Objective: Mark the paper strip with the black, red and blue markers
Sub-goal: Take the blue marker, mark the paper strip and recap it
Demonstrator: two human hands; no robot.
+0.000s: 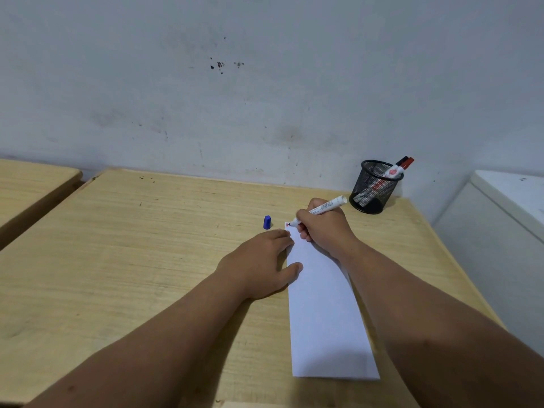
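A long white paper strip (pixel 323 313) lies lengthwise on the wooden table (pixel 132 245). My right hand (pixel 325 228) grips an uncapped blue marker (pixel 323 208), its tip touching the strip's far left corner, where small red marks show. My left hand (pixel 265 265) lies flat with fingers spread, pressing the strip's left edge. The blue cap (pixel 267 222) stands on the table just left of the strip's far end. A red marker (pixel 404 164) and a black marker (pixel 401 161) lean in a black mesh pen cup (pixel 372 187) at the back right.
A stained wall (pixel 265 98) rises right behind the table. A second wooden table (pixel 29 184) sits to the left across a narrow gap. A white cabinet (pixel 506 219) stands close on the right.
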